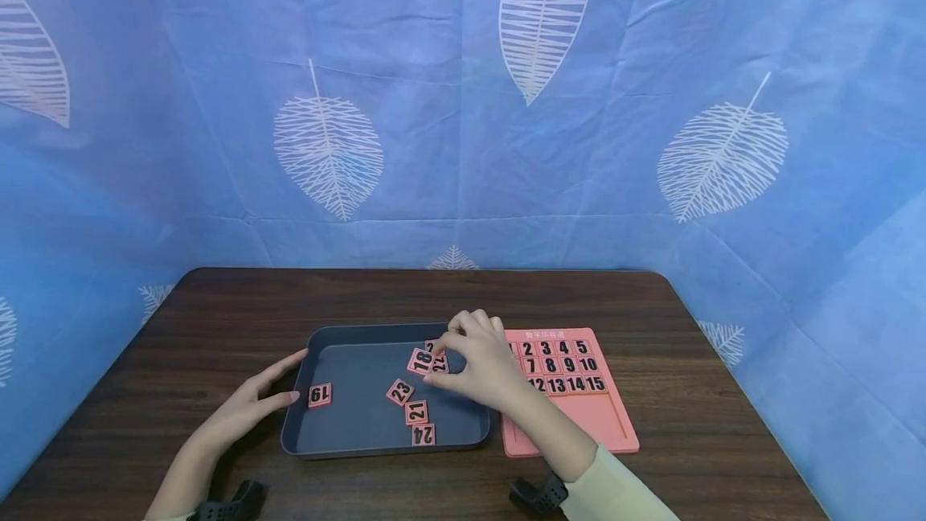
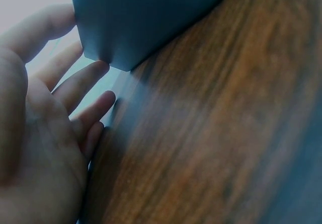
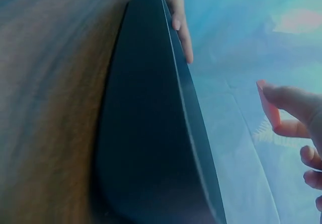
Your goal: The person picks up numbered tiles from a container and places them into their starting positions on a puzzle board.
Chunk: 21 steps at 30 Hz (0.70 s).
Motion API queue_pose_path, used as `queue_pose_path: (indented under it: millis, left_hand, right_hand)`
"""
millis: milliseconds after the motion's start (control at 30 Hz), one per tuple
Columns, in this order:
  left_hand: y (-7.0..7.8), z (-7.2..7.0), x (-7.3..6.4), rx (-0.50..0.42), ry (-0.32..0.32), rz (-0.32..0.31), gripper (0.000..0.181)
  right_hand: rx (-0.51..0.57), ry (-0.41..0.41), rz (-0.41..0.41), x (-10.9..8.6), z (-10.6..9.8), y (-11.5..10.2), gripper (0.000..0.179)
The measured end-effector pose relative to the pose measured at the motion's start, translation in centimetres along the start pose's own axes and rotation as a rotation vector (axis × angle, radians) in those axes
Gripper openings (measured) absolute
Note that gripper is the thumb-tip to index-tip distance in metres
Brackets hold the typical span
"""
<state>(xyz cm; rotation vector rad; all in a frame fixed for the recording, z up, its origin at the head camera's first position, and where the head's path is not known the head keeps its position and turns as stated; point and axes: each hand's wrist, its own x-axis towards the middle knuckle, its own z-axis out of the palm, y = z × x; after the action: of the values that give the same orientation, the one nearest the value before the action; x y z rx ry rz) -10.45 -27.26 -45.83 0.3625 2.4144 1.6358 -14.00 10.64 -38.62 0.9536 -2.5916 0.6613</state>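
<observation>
Between thumb and fingertips my right hand (image 1: 479, 362) pinches a pink number tile marked 18 (image 1: 420, 361), raised above the dark tray (image 1: 362, 450). In the right wrist view the tile (image 3: 268, 105) shows edge-on, clear of the tray's rim. My left hand (image 1: 249, 404) touches the tray's left end with loosely extended fingers. Inside the tray lie tile 19 (image 1: 320, 395) at the left, tile 23 (image 1: 399, 391), tile 21 (image 1: 415, 412) and tile 24 (image 1: 423, 434). More tiles lie partly hidden behind the held one.
A pink puzzle board (image 1: 589, 424) lies right of the tray, its upper rows filled with number tiles up to 15. My right forearm covers part of its left side. Both stand on a dark wooden table (image 1: 694, 424), with a blue leaf-print curtain (image 1: 448, 159) behind.
</observation>
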Motion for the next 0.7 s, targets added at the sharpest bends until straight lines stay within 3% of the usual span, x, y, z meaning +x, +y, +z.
queue_pose_path:
  millis: [333, 700]
  left_hand:
    - [0.1, 0.0, 0.0, -0.004, -0.003, -0.002, 0.063]
    - [0.3, 0.0, -0.2, -0.005, -0.003, -0.011, 0.063]
  right_hand:
    - [-0.007, 0.142, 0.189, -4.3, -1.4, 2.4, 0.025]
    - [-0.027, 0.204, 0.287, -8.8, -2.4, 5.1, 0.027]
